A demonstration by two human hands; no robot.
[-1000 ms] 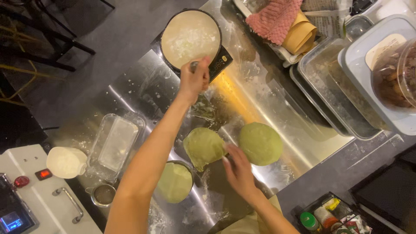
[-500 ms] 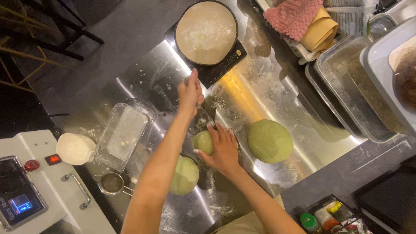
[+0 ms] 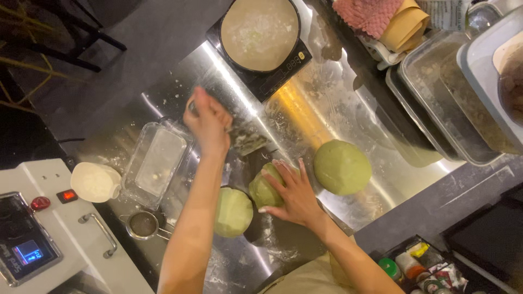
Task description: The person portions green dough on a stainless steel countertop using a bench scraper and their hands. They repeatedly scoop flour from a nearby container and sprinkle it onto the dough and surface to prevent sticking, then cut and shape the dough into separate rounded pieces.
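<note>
My left hand (image 3: 210,124) is closed on a metal bench scraper (image 3: 248,140), whose blade hangs just above the floured steel counter (image 3: 305,117). My right hand (image 3: 295,197) lies flat, fingers spread, on a small piece of green dough (image 3: 264,190). To its right on the counter sits a larger round green dough ball (image 3: 342,167). Just left of my right hand, partly behind my left forearm, is another green dough piece (image 3: 233,212). At the top, a round bowl of white flour (image 3: 260,31) stands on a black digital scale (image 3: 286,64).
A clear plastic container (image 3: 156,162), a white cup (image 3: 93,182) and a small metal strainer (image 3: 143,224) lie left of my arm. A white machine with a screen (image 3: 38,239) fills the lower left. Trays and lidded tubs (image 3: 452,103) line the right edge.
My left hand has drawn back from the scale toward the counter's middle with the scraper. My right hand has come down onto the small green dough piece and stays on it.
</note>
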